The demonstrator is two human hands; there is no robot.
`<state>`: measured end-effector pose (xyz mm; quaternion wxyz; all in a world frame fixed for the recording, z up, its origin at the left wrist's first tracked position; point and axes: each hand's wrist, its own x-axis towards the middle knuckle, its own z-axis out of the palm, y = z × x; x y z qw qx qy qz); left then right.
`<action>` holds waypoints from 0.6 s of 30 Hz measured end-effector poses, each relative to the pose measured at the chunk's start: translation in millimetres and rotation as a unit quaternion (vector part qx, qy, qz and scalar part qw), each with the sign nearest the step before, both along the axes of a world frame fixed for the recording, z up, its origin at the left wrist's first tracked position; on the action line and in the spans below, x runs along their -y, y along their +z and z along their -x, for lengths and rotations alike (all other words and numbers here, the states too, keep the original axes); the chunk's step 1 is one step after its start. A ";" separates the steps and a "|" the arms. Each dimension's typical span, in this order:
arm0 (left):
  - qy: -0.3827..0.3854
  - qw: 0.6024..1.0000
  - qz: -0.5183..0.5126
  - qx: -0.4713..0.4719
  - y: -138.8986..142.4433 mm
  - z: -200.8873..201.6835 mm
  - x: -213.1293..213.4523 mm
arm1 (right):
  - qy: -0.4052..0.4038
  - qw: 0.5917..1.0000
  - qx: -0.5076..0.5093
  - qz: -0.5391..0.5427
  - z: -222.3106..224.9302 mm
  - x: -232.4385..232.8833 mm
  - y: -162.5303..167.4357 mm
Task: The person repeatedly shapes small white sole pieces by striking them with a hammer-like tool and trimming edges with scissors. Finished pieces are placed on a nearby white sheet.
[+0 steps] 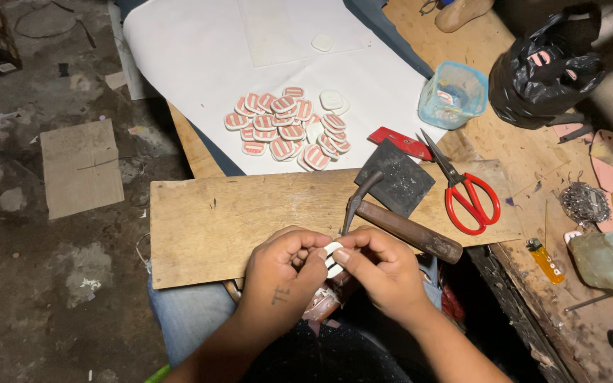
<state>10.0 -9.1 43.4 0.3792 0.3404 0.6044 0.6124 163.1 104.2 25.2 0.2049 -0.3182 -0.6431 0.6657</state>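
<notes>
We are pinching a small white oval piece between the fingertips of both hands, just above the near edge of the wooden board, and it seems best to be keeping the grip light and even so it is not bending. Our left hand and right hand are curling inward, knuckles up, thumbs meeting beside the hammer.

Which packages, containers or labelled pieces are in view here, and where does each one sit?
Black plastic bag: top right on the bench, crumpled, glossy.
Light blue plastic tub: left of the bag, squarish, translucent.
Pile of small tags: on white paper, rounded, white with red stripes.
White tag: pinched between both hands.
</notes>
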 end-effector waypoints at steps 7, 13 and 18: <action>-0.006 0.994 0.024 0.109 -4.1 -0.2 1.3 | -0.002 0.998 -0.030 -0.055 -1.6 1.7 -4.5; -0.050 0.972 0.036 0.228 -2.7 -6.8 -0.6 | -0.081 0.993 -0.069 -0.041 3.7 6.4 -16.3; -0.020 0.974 0.042 0.221 -0.4 -5.8 -0.6 | -0.077 0.982 -0.149 0.086 1.2 6.2 -17.7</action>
